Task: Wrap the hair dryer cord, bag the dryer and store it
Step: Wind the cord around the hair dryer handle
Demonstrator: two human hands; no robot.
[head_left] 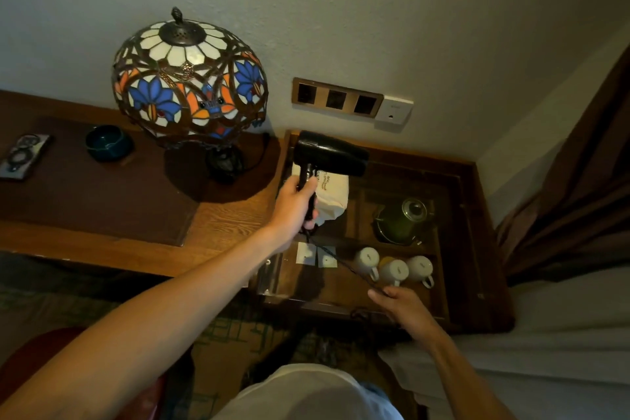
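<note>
1. The cream cloth bag (332, 196), lying at the back left corner of the glass-topped side table (477, 249) just behind the handle of the hair dryer (329, 153), carries dark printed lettering in a few short lines; the letters are sideways and blurred, and no word can be made out
2. The white wall plate (393, 111) at the right end of the socket strip (335, 99) bears a small grey mark near its top, too small to read
3. The white cups (395, 270) near the table's front edge show faint small marks, not legible
</note>
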